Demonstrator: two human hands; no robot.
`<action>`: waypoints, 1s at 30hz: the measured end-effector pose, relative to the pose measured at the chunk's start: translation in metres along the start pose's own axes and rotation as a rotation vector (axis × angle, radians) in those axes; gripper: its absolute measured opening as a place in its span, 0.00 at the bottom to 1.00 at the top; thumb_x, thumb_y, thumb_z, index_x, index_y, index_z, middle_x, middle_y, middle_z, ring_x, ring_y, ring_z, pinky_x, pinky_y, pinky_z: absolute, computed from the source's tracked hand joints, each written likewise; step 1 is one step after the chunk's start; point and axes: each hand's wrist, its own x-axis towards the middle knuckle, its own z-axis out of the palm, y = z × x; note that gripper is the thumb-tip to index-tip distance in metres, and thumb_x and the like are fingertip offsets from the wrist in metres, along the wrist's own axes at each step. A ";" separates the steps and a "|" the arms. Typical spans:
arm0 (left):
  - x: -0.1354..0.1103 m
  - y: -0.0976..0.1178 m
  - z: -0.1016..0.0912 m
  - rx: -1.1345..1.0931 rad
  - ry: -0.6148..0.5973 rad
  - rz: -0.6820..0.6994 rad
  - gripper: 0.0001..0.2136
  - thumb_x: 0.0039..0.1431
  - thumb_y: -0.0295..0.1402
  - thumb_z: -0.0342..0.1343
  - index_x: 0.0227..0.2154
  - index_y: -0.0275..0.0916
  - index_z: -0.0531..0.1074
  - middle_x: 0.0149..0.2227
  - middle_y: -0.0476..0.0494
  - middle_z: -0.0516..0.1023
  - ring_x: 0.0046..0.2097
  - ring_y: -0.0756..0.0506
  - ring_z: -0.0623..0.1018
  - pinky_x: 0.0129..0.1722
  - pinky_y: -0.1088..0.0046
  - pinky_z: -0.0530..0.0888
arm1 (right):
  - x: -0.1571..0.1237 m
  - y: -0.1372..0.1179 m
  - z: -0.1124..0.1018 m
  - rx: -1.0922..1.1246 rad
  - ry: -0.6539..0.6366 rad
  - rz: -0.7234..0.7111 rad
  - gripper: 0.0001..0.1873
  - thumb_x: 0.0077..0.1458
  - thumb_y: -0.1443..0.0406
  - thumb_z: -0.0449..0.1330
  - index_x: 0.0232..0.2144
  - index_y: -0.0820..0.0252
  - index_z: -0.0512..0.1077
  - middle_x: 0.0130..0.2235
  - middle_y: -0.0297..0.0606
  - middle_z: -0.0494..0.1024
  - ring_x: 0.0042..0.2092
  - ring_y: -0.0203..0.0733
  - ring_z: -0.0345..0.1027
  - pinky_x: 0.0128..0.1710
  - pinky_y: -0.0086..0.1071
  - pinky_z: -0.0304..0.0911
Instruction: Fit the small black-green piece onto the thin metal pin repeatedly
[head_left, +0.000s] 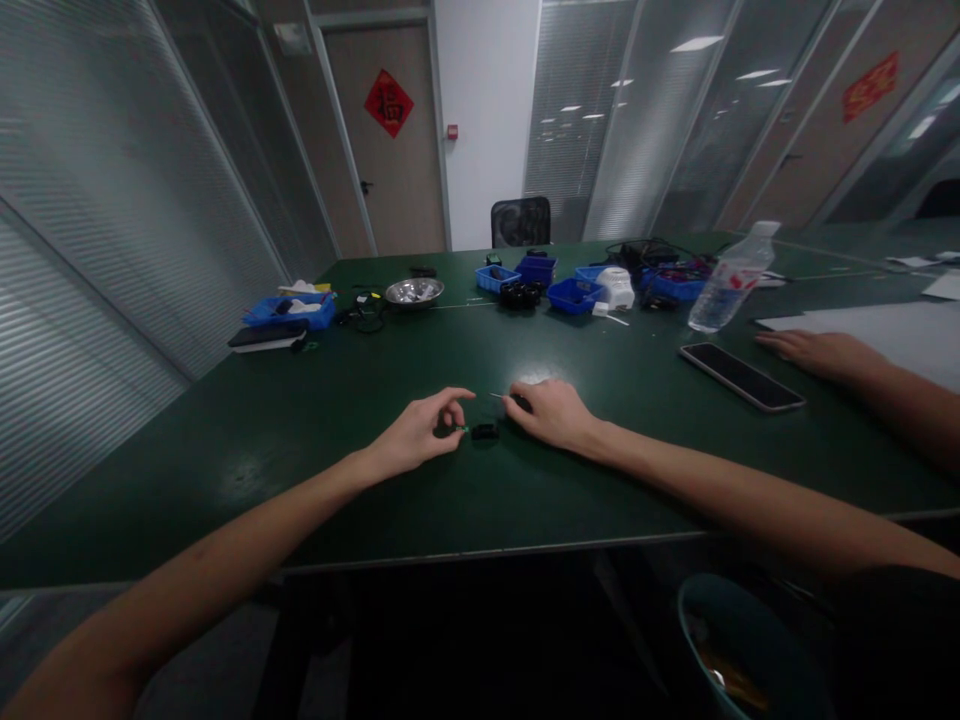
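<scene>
My left hand (421, 430) is over the table with its index finger stretched out and the other fingers curled toward the thumb. A small green piece (463, 429), like a bit of circuit board, shows at the thumb tip, pinched there. Just right of it a small black case (485, 432) lies on the table, apart from both hands. My right hand (551, 412) rests on its side, closed around a screwdriver (496, 396); its thin metal shaft points left, and most of the handle is hidden in the fingers.
On the green table (337, 520), blue trays (574, 297) and a steel bowl (415, 292) stand at the back. Right are a water bottle (731, 280), a phone (741, 377) and another person's hand (821, 352) on papers. A bin (739, 640) stands below the front edge.
</scene>
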 end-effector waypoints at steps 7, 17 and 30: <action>-0.004 0.013 0.004 -0.051 -0.038 0.019 0.22 0.70 0.30 0.57 0.65 0.39 0.68 0.42 0.44 0.80 0.40 0.46 0.78 0.42 0.68 0.73 | 0.000 0.000 0.000 -0.009 0.002 0.005 0.26 0.76 0.49 0.47 0.47 0.57 0.80 0.35 0.42 0.84 0.35 0.45 0.75 0.34 0.34 0.54; -0.006 0.010 -0.009 0.156 -0.243 0.266 0.21 0.78 0.31 0.49 0.69 0.47 0.71 0.69 0.38 0.72 0.71 0.38 0.67 0.71 0.51 0.61 | 0.000 -0.002 -0.002 -0.010 -0.010 0.007 0.25 0.76 0.50 0.48 0.46 0.57 0.80 0.36 0.43 0.85 0.35 0.45 0.76 0.34 0.35 0.55; -0.004 -0.003 -0.014 0.033 -0.221 0.205 0.14 0.69 0.40 0.67 0.53 0.42 0.79 0.55 0.38 0.79 0.58 0.39 0.76 0.61 0.57 0.70 | 0.001 0.001 0.000 0.013 0.015 -0.014 0.25 0.76 0.49 0.48 0.44 0.57 0.80 0.34 0.42 0.83 0.34 0.44 0.73 0.33 0.34 0.52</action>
